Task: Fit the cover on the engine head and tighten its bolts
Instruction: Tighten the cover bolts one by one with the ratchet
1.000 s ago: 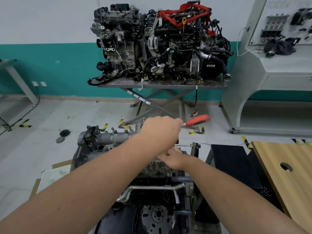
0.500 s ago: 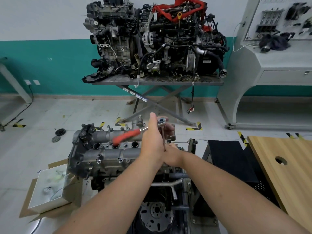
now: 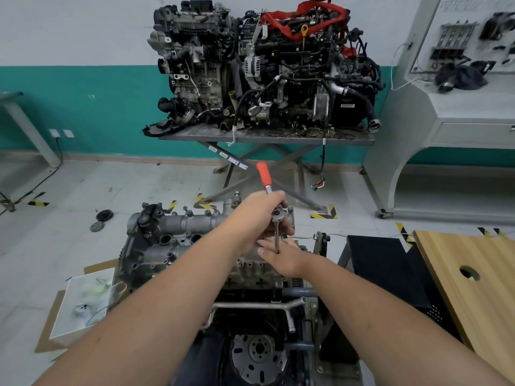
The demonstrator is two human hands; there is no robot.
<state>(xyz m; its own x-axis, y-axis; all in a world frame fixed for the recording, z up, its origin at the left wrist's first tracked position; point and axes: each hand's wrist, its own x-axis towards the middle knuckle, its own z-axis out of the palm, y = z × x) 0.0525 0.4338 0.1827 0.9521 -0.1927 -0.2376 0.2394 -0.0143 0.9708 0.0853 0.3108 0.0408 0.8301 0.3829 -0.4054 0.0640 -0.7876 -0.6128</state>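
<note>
Pale workshop tiles and a teal-banded wall frame the job, with a second engine [image 3: 264, 71] on a scissor table behind and a wooden board [image 3: 471, 291] at your right. Your engine head [image 3: 178, 246] sits on its stand just below you, and the cover [image 3: 181, 222] already lies along its top, its silver ridge running leftward from your hands.

Your left hand [image 3: 259, 215] grips the ratchet [image 3: 276, 213] close to its head, so the orange handle [image 3: 263, 172] sticks up and away past your knuckles. Your right hand [image 3: 281, 254] lies low on the cover's right end, fingers closed around the extension bar [image 3: 276, 235] near its foot; the bolt itself is hidden beneath them.

To do this well, hold the extension bar square over the bolt with the right hand so the socket cannot ride off the head. Gripping near the ratchet head suits quick run-down, I judge, but slide the left hand out to the orange handle for the final pull. Snug each bolt evenly, without fully loading one end of the cover first.
</note>
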